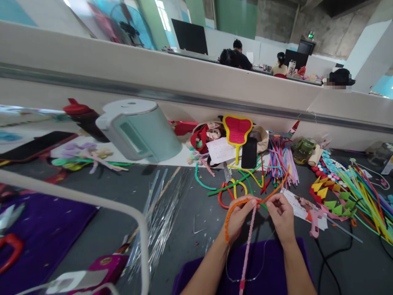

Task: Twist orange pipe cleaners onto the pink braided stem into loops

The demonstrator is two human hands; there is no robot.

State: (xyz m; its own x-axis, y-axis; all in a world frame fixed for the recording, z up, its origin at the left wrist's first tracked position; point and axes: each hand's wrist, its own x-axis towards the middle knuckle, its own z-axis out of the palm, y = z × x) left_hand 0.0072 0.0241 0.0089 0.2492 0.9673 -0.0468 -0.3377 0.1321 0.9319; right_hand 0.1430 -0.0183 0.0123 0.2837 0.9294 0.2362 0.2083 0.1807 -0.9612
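Observation:
My left hand (236, 221) is closed, thumb and fingers pinching an orange pipe cleaner (227, 225) whose twisted length curves over the hand and hangs beside the wrist. From the pinch a twisted pink pipe cleaner strand (247, 250) runs down toward me, and a thin wire loop (227, 268) dangles below. My right hand (281, 215) is also closed, its fingertips pressed together at the straight orange end (280, 184) that slants up to the right. Just beyond the hands lie red-handled scissors (225, 196) and loose green pipe cleaners (229, 187).
A pale green kettle (144, 131) stands back left, near a bundle of silvery strips (167, 221). A white tube frame (104, 196) crosses the left foreground. Right of my hands are a pink glue gun (315, 221), its black cable, and a pipe cleaner bundle (281, 162). Several people sit beyond the partition (184, 78).

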